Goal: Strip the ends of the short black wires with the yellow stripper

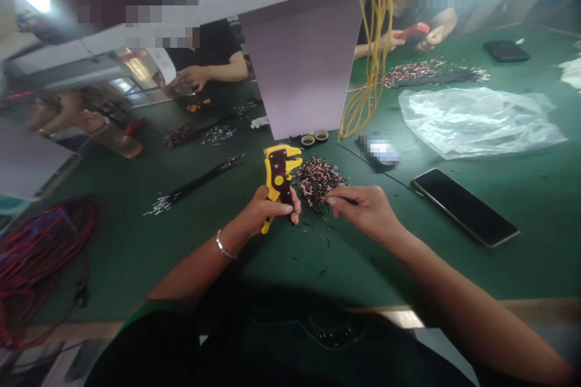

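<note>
A yellow-and-black wire stripper (278, 163) is gripped in the left hand (267, 207), its handles wrapped by the fingers. Its long axis is directed away from the person's body, handles nearest, and its jaws are turned to the right, with a gap visible between them. Just right of the tool, on the green table (385, 281), a pile of short wire pieces (320, 176) is heaped between the hands. The pile's near right edge is overlapped by the right hand (365, 210), the nearer of the two; its thumb and forefinger are set close together, but whether a wire is pinched there cannot be told. Farther right, a phone (465, 205) is laid slantwise.
</note>
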Action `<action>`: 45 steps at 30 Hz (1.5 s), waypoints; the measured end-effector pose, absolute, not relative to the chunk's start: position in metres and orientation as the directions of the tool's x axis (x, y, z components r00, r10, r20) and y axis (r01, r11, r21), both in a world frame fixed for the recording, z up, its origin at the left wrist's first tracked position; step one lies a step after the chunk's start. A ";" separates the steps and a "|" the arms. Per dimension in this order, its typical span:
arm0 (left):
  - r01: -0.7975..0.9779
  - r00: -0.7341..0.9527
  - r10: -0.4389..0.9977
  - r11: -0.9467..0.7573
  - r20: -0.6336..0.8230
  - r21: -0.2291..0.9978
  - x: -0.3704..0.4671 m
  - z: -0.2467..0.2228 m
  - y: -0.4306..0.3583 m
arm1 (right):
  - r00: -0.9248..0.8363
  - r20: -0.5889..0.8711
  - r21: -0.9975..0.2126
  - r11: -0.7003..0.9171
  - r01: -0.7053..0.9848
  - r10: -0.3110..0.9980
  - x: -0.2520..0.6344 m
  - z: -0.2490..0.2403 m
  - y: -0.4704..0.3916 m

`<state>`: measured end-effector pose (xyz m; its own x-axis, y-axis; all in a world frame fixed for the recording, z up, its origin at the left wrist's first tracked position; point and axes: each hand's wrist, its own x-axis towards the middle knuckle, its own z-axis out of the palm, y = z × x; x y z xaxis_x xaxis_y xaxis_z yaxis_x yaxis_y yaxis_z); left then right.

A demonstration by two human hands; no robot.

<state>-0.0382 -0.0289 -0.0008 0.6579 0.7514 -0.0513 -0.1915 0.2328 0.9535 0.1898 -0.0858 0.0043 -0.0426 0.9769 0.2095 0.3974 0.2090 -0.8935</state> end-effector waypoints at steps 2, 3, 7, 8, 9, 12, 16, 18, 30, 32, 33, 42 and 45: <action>-0.171 0.714 0.699 0.242 -0.049 0.955 -0.040 0.000 -0.028 | -0.037 0.196 -0.913 0.196 0.357 0.980 0.188 0.009 -0.088; -0.163 0.742 0.669 0.254 -0.051 0.953 -0.041 0.001 -0.027 | -0.038 0.193 -0.920 0.194 0.340 0.981 0.187 0.010 -0.089; -0.153 0.823 0.564 0.339 -0.071 0.928 -0.042 0.004 -0.028 | -0.030 0.196 -0.930 0.196 0.312 0.980 0.184 0.014 -0.092; -0.152 0.829 0.554 0.352 -0.074 0.923 -0.042 0.005 -0.029 | -0.026 0.199 -0.928 0.196 0.317 0.980 0.184 0.015 -0.092; -0.153 0.832 0.550 0.359 -0.076 0.921 -0.042 0.006 -0.029 | -0.021 0.203 -0.925 0.199 0.323 0.979 0.184 0.015 -0.093; -0.163 0.823 0.564 0.353 -0.071 0.921 -0.042 0.004 -0.030 | -0.002 0.231 -0.907 0.216 0.361 0.973 0.183 0.016 -0.093; -0.159 0.795 0.603 0.313 -0.066 0.936 -0.040 -0.001 -0.033 | 0.033 0.244 -0.892 0.211 0.399 0.969 0.178 0.017 -0.095; -0.150 0.777 0.626 0.287 -0.067 0.946 -0.038 -0.003 -0.036 | 0.034 0.198 -0.910 0.171 0.378 0.980 0.175 0.018 -0.096; -0.034 0.683 0.730 0.086 -0.040 0.996 -0.031 -0.011 -0.042 | -0.140 -0.204 -0.966 -0.223 -0.130 0.969 0.159 0.027 -0.101; 0.022 0.657 0.753 0.015 -0.026 1.000 -0.034 -0.013 -0.041 | -0.178 -0.224 -0.956 -0.252 -0.154 0.958 0.158 0.026 -0.101; 0.045 0.657 0.753 -0.017 -0.017 0.999 -0.035 -0.015 -0.041 | -0.190 -0.232 -0.950 -0.264 -0.169 0.954 0.157 0.025 -0.100; 0.108 0.725 0.687 -0.182 0.048 0.977 -0.036 -0.023 -0.040 | -0.180 -0.289 -0.917 -0.325 -0.229 0.940 0.155 0.025 -0.100; 0.126 0.724 0.687 -0.213 0.057 0.969 -0.036 -0.026 -0.041 | -0.173 -0.280 -0.919 -0.316 -0.236 0.944 0.155 0.023 -0.101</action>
